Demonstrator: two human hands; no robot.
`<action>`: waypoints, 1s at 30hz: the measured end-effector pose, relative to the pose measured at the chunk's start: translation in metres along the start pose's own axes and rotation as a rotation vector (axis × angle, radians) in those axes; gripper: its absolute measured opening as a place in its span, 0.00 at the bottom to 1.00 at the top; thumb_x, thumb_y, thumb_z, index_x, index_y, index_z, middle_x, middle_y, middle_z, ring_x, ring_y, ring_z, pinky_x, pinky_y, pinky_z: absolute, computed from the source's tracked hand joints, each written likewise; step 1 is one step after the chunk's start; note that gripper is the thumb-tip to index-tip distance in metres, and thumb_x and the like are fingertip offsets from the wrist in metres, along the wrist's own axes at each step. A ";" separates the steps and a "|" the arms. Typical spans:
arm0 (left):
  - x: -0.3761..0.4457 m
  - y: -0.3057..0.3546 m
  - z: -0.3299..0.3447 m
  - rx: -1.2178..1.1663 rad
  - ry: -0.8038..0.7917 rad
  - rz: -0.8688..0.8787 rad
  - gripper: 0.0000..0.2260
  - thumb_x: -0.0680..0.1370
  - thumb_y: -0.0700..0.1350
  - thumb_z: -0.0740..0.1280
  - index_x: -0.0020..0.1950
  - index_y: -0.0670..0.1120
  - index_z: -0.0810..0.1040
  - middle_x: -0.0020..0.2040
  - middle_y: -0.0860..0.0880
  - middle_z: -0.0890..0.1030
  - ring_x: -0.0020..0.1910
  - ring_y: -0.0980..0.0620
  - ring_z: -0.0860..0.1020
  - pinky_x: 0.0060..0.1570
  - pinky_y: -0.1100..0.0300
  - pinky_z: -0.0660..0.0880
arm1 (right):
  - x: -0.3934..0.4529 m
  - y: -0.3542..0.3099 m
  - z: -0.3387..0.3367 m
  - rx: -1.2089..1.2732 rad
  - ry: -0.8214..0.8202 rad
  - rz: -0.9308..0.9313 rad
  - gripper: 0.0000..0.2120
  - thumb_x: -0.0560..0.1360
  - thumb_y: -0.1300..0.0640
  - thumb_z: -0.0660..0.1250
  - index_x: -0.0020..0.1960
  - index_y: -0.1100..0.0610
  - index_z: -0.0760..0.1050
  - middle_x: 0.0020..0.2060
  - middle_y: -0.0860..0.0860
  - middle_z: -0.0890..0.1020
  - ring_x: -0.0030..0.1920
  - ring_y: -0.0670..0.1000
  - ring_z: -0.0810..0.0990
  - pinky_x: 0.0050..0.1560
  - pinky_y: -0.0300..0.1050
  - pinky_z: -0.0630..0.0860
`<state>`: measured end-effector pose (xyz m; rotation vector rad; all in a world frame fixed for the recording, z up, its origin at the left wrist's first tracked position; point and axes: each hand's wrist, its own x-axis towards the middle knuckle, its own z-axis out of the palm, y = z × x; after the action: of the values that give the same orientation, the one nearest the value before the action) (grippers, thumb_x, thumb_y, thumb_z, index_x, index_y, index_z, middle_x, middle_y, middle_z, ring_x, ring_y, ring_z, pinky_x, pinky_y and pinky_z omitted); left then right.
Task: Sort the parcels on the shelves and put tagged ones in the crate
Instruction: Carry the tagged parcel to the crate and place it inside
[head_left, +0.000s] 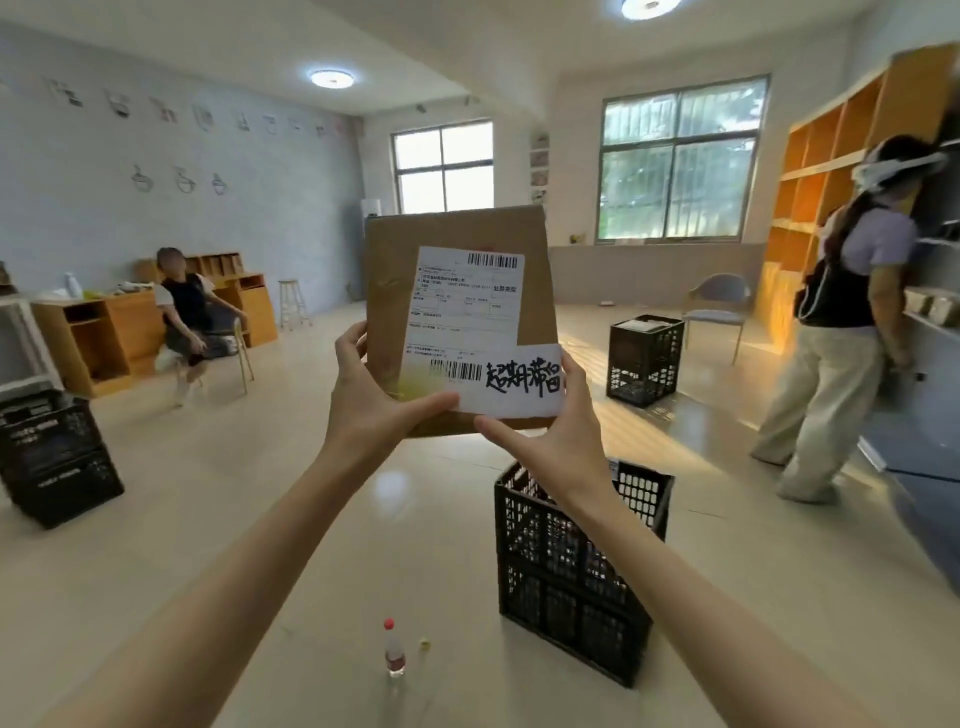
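A brown parcel (457, 270) was held up at chest height, upright, above the floor and just above a black crate (566, 571). Its white shipping label (467, 306) bore two barcodes and fine print too small to read — a white tag (524, 384) at its lower right carried bold handwritten characters, 超期滞留. The left hand (371, 400) gripped the parcel's lower left edge; the right hand (561, 441) gripped its lower right corner, thumb under the tag.

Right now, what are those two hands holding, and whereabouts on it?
A brown parcel, held upright by its bottom edge: left hand at the lower left, right hand under the handwritten tag.
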<state>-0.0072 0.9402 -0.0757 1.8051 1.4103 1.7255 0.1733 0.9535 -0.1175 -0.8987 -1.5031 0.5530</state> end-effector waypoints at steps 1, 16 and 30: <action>0.006 -0.004 0.022 -0.019 -0.033 -0.002 0.45 0.59 0.44 0.81 0.68 0.49 0.58 0.55 0.62 0.70 0.50 0.76 0.71 0.46 0.75 0.73 | 0.005 0.014 -0.013 -0.005 0.026 0.025 0.47 0.60 0.47 0.79 0.71 0.46 0.56 0.62 0.46 0.70 0.61 0.45 0.71 0.59 0.39 0.72; 0.120 -0.157 0.308 -0.138 -0.475 -0.135 0.47 0.58 0.43 0.81 0.69 0.48 0.57 0.57 0.54 0.70 0.61 0.48 0.73 0.61 0.47 0.74 | 0.095 0.259 -0.102 -0.190 0.321 0.403 0.48 0.58 0.46 0.79 0.70 0.44 0.56 0.63 0.45 0.71 0.63 0.45 0.71 0.61 0.42 0.73; 0.205 -0.330 0.493 -0.073 -0.828 -0.377 0.51 0.57 0.48 0.82 0.72 0.50 0.56 0.65 0.49 0.73 0.63 0.49 0.72 0.65 0.48 0.69 | 0.173 0.449 -0.103 -0.239 0.440 0.796 0.46 0.61 0.49 0.79 0.70 0.46 0.56 0.63 0.46 0.73 0.61 0.45 0.73 0.57 0.36 0.72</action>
<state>0.2405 1.4616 -0.3228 1.7443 1.1761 0.6884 0.3770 1.3367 -0.3492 -1.7017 -0.7827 0.6858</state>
